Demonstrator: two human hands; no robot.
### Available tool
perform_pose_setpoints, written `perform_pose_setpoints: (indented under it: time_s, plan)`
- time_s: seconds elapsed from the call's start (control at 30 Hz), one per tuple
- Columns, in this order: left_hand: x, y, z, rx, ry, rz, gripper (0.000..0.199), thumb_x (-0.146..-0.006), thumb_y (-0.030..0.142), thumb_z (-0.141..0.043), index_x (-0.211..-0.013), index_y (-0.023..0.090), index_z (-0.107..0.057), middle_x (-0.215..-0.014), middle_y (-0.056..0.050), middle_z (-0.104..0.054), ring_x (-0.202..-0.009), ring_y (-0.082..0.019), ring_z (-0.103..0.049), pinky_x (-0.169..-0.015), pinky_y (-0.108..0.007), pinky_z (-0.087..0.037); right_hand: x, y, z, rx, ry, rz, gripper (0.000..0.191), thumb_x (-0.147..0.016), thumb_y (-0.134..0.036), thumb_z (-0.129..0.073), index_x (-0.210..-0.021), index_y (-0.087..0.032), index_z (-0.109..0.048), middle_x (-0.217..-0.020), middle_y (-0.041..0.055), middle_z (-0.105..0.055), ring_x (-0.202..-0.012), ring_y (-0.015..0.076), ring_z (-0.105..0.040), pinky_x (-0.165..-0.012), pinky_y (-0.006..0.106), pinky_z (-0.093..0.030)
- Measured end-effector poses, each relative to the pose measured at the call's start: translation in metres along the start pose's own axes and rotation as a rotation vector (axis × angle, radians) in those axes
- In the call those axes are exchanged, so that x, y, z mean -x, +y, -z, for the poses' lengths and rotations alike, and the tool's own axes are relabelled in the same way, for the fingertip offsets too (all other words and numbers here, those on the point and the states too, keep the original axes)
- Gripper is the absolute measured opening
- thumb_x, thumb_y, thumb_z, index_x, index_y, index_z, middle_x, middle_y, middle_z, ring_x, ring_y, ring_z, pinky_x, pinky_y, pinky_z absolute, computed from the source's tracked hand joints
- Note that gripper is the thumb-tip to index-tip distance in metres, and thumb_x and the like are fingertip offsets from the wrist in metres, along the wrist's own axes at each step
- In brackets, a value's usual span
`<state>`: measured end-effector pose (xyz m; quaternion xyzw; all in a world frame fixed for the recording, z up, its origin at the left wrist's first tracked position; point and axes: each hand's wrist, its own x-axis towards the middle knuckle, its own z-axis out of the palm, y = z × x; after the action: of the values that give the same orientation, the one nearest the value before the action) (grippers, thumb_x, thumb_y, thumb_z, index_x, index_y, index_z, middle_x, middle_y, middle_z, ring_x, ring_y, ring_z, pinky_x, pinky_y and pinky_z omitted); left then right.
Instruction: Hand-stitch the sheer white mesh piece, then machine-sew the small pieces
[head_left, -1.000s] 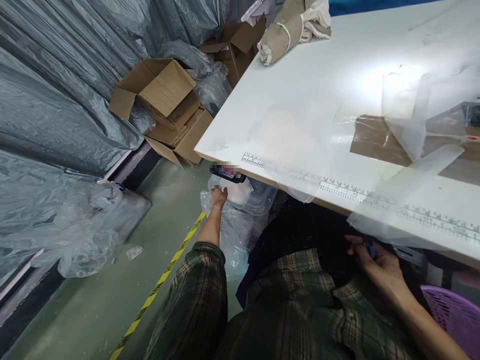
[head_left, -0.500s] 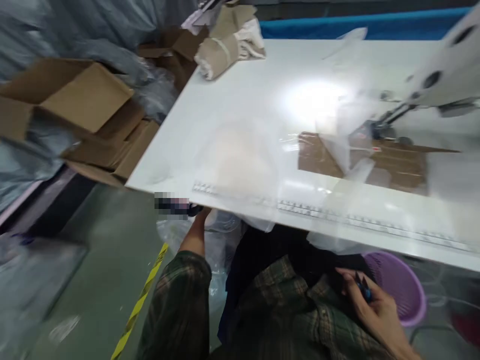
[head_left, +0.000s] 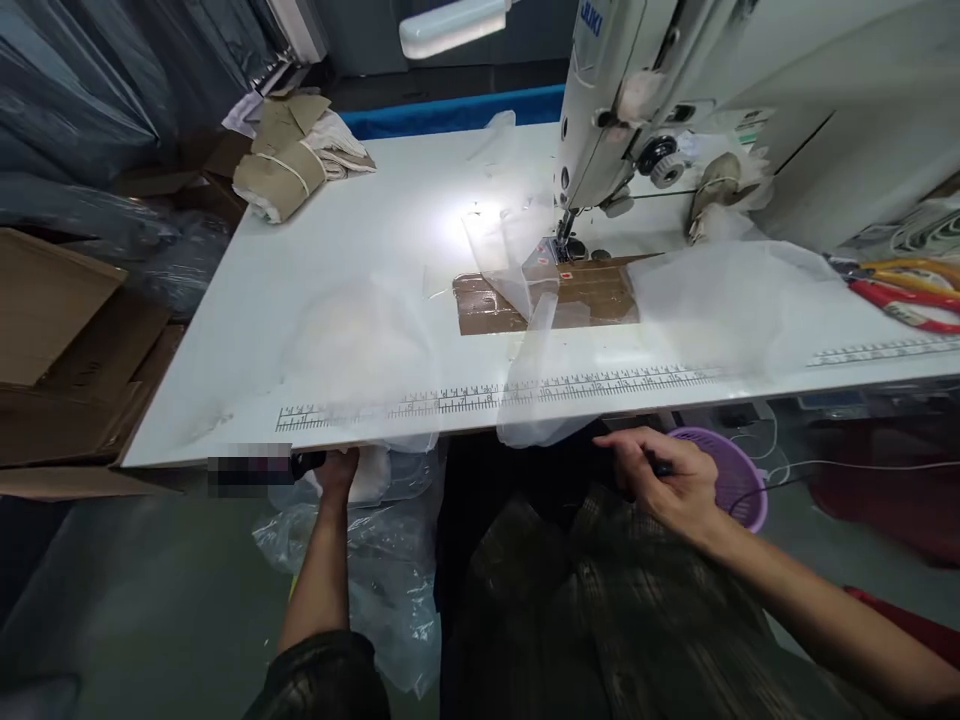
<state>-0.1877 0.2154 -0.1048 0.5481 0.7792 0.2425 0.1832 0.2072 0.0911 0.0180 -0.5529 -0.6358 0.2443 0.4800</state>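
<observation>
My left hand reaches beneath the table's front edge, close to a clear plastic container; its fingers are hidden by the tabletop. Closed in front of my lap, my right hand holds small dark thread snips, mostly covered by the fingers. Sheer white fabric pieces lie on the white table: one pile at left, another at right. A narrow strip runs from under the sewing machine's needle area and hangs over the front edge.
The sewing machine stands at the back right. Brown tape or card covers its bed. Red-handled scissors lie far right, a tied fabric bundle back left. A purple basket sits below; cardboard boxes stand left.
The view has swung right, bringing more of the sewing machine and the scissors into sight. My left hand stays under the table edge. My right hand still holds the snips, now nearer the edge.
</observation>
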Motion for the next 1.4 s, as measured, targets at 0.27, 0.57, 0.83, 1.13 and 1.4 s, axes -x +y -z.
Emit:
perform_pose_setpoints:
  time_s: [0.27,0.57,0.83,1.13,1.4]
  plan:
    - [0.105,0.112,-0.019,0.601,-0.176,-0.207,0.048,-0.079,0.062,-0.063,-0.086,0.016,-0.073,-0.086,-0.009,-0.075,-0.084,-0.024,-0.069,-0.080,-0.034,-0.053,-0.022,-0.031,-0.018,-0.186,-0.031,0.541,0.018,-0.091,-0.015,-0.056,-0.098,-0.019,-0.073,-0.071,0.0030,-0.075,-0.047,0.0085,-0.059,-0.046,0.019,-0.044]
    - [0.155,0.188,0.000,1.097,-0.324,-0.087,0.054,-0.071,0.066,-0.072,-0.083,0.014,-0.074,-0.068,-0.002,-0.065,-0.055,-0.008,-0.046,-0.056,-0.022,-0.037,-0.009,-0.028,-0.010,-0.208,-0.096,0.579,0.015,-0.091,-0.015,-0.054,-0.093,-0.018,-0.069,-0.067,0.0017,-0.070,-0.051,0.0082,-0.057,-0.050,0.019,-0.043]
    - [0.168,0.197,0.023,0.662,-0.040,-0.489,0.029,-0.085,0.039,-0.065,-0.067,0.017,-0.060,-0.065,0.002,-0.053,-0.059,-0.010,-0.046,-0.058,-0.023,-0.038,0.000,-0.030,-0.010,-0.250,-0.173,0.451,0.017,-0.091,-0.020,-0.054,-0.088,-0.016,-0.070,-0.070,0.0033,-0.070,-0.055,0.0089,-0.056,-0.052,0.020,-0.043]
    - [0.262,0.142,0.070,-0.009,0.005,-1.240,0.012,-0.086,0.006,-0.059,-0.082,0.017,-0.057,-0.082,-0.003,-0.068,-0.071,-0.014,-0.060,-0.073,-0.032,-0.046,0.051,-0.026,-0.016,-0.332,-0.564,-0.146,0.031,-0.089,-0.043,-0.062,-0.082,-0.014,-0.071,-0.065,-0.0003,-0.060,-0.056,0.0096,-0.045,-0.050,0.022,-0.034]
    - [0.234,0.135,0.041,0.302,-0.110,-1.079,0.027,-0.084,0.039,-0.073,-0.100,0.020,-0.064,-0.095,-0.005,-0.067,-0.087,-0.019,-0.064,-0.079,-0.035,-0.051,0.058,-0.006,-0.031,-0.371,-0.597,-0.200,0.026,-0.092,-0.035,-0.056,-0.086,-0.014,-0.069,-0.069,-0.0014,-0.056,-0.060,0.0094,-0.043,-0.054,0.021,-0.036]
